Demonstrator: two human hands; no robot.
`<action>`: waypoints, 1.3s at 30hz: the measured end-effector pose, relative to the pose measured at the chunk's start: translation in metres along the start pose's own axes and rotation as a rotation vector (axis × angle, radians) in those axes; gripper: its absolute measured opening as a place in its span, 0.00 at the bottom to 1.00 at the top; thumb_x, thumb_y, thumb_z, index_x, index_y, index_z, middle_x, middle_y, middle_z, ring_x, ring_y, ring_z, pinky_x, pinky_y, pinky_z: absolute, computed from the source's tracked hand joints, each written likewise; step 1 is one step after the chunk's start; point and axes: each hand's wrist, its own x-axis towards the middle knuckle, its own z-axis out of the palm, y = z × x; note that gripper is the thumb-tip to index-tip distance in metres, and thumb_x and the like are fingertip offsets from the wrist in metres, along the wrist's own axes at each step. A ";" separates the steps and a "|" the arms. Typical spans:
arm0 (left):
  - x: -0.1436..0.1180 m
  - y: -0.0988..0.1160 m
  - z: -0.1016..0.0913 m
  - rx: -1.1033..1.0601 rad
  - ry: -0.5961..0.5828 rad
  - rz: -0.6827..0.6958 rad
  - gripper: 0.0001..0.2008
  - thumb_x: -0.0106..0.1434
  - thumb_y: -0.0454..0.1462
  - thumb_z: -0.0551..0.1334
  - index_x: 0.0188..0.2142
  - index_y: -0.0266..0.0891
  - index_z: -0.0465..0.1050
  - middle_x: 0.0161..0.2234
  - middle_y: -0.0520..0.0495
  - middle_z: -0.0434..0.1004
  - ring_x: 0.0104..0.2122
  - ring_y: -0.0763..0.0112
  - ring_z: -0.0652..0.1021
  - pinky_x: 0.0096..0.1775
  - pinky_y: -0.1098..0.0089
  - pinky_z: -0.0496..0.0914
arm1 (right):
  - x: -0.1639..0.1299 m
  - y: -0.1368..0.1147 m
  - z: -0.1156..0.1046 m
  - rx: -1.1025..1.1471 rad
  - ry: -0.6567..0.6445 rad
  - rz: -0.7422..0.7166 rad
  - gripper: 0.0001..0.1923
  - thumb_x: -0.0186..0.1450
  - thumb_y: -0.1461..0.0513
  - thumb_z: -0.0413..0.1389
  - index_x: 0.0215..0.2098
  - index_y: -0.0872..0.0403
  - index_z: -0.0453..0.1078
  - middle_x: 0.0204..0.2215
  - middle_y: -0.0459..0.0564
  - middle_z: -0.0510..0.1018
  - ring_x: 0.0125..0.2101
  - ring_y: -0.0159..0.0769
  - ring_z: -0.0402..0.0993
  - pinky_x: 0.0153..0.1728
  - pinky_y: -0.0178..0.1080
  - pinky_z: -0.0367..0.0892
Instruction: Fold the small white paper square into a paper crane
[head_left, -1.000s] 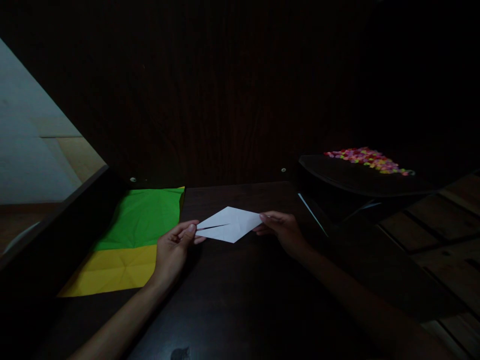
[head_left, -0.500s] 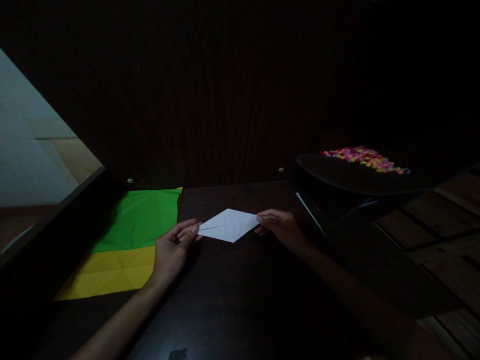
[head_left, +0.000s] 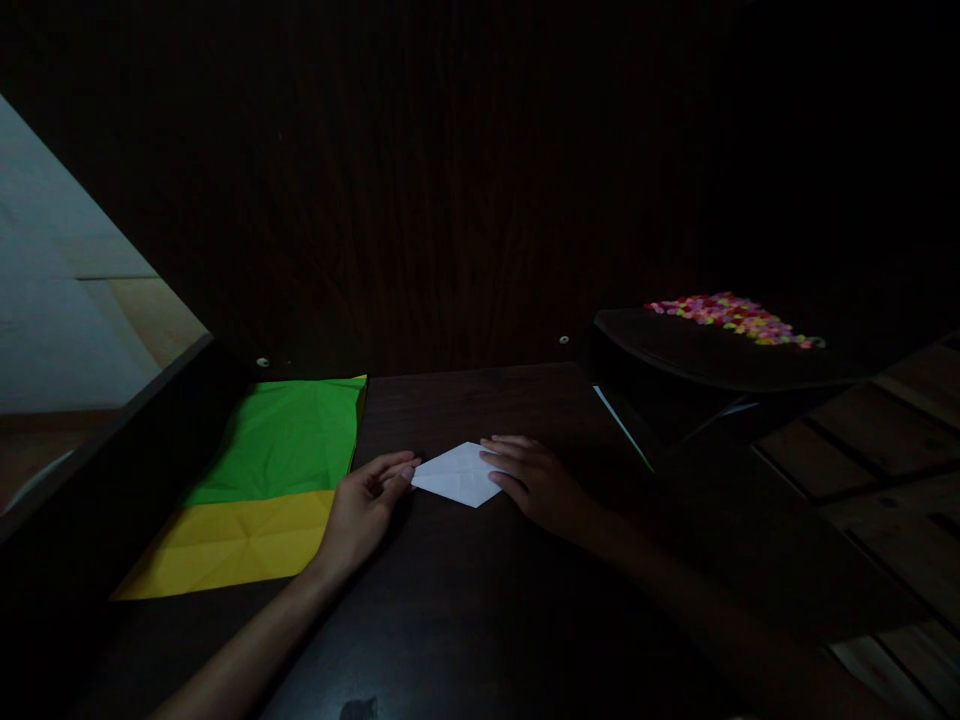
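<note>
Nearest to you, your forearms came in from the bottom edge over the dark wooden table [head_left: 465, 600], which looked almost black in the dim light. Your left hand [head_left: 365, 505] rested on the tabletop with its fingers gently curled, the fingertips [head_left: 406, 470] touching the left corner of the small white folded paper [head_left: 457, 473]. Your right hand [head_left: 536, 480] lay palm down with the fingers stretched out flat, covering the paper's right end. Neither hand had closed around the paper; both pressed it from above. The paper lay flat on the table between your two hands, a kite-like shape with faint creases across its middle.

Just to the left of your left hand, a creased yellow sheet of paper [head_left: 232, 540] lay on the table, and a creased green sheet of paper [head_left: 289, 440] lay over its far part; both sat well apart from the white piece.

Farther off on your right stood a dark raised tray [head_left: 720, 355], and on its far part lay a heap of small bright multicoloured pieces [head_left: 731, 318]; what they were could not be told. Behind the table rose a dark wood-grain wall panel [head_left: 450, 200].
</note>
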 end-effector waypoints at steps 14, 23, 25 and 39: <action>-0.017 -0.003 0.006 0.765 -0.317 0.699 0.22 0.71 0.34 0.52 0.63 0.42 0.62 0.62 0.45 0.65 0.62 0.62 0.65 0.61 0.55 0.64 | -0.003 -0.016 0.005 -0.046 -0.340 -0.152 0.27 0.73 0.61 0.46 0.67 0.63 0.52 0.66 0.61 0.53 0.67 0.45 0.45 0.66 0.53 0.50; -0.024 -0.012 0.010 1.096 -0.453 0.811 0.30 0.72 0.41 0.53 0.69 0.36 0.46 0.66 0.37 0.54 0.65 0.56 0.58 0.61 0.52 0.63 | -0.006 -0.017 -0.002 -0.035 -0.426 -0.195 0.37 0.72 0.49 0.47 0.69 0.63 0.43 0.69 0.62 0.45 0.68 0.46 0.38 0.67 0.51 0.44; -0.025 -0.010 0.010 1.135 -0.461 0.817 0.31 0.72 0.43 0.53 0.69 0.36 0.43 0.67 0.37 0.52 0.66 0.55 0.55 0.62 0.52 0.62 | -0.007 -0.017 -0.002 -0.039 -0.415 -0.203 0.39 0.71 0.48 0.47 0.70 0.63 0.42 0.69 0.63 0.43 0.68 0.47 0.37 0.67 0.52 0.44; -0.026 -0.004 0.007 1.135 -0.542 0.824 0.30 0.72 0.47 0.52 0.68 0.44 0.47 0.68 0.43 0.49 0.67 0.53 0.51 0.63 0.48 0.55 | -0.003 -0.026 0.000 -0.058 -0.396 -0.105 0.42 0.70 0.44 0.45 0.68 0.66 0.46 0.68 0.64 0.46 0.68 0.47 0.39 0.67 0.52 0.44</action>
